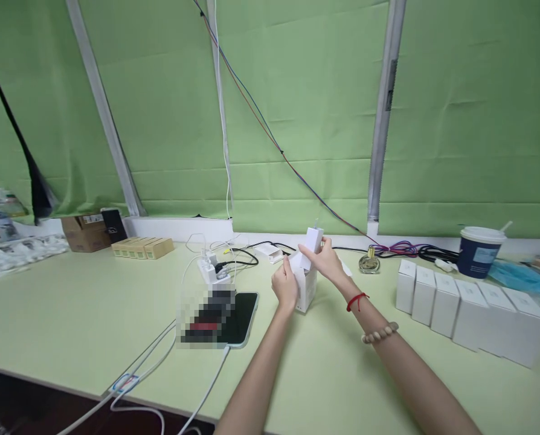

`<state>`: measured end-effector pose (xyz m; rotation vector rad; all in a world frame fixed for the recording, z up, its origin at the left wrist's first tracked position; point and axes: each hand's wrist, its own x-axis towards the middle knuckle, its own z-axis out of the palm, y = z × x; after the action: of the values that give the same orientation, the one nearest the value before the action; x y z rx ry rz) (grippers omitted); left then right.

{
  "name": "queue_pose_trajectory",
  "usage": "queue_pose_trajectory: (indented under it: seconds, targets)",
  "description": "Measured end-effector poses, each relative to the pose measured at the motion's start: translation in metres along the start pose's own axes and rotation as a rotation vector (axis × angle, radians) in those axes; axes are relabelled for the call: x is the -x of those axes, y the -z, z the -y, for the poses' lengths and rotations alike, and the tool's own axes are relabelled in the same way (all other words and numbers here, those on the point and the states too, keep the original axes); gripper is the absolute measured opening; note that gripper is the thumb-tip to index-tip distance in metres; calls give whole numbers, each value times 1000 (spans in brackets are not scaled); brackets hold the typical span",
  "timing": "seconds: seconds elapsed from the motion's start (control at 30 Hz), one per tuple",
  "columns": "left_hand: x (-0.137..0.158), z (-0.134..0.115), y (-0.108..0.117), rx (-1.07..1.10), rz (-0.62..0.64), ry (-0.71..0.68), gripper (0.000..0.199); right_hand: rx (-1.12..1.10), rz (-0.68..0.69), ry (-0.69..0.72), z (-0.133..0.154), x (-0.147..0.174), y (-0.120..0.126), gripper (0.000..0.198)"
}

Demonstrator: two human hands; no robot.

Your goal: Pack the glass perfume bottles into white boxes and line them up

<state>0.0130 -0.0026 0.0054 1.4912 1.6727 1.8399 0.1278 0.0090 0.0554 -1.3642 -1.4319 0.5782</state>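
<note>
right hand [325, 258] pinches white charger plug [314, 239] just above open small white box [307, 289], table [70, 302] centre | left hand [285, 285] clasps box's 9 o'clock side | advice: hold box upright, keep plug square to opening | phone [243, 317] at 8 o'clock

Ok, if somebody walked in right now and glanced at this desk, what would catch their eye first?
Probably the two hands at the middle of the desk: the right hand holds a small white charger above an open white box that the left hand steadies. Next, the row of white boxes lined up to the right, and the phone lying flat to the left with a cable plugged in.
</note>
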Motion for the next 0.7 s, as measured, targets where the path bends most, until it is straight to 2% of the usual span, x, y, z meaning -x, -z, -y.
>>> queue_pose_trajectory:
  seconds: [0.1, 0.3, 0.5, 0.7]
  targets:
    - [-1, 3, -2, -13, 8, 16, 54, 126, 3, 46, -3, 2, -2, 74]
    - [3, 8, -4, -56, 74, 7, 54, 261, 0, 111, 1, 13, -7, 86]
    - [16, 7, -11, -58, 116, 44, 56, 315, 23, 40, 0, 16, -7, 87]
    - [25, 17, -15, -123, 249, -115, 50, 297, 74, 10, -5, 12, -5, 90]
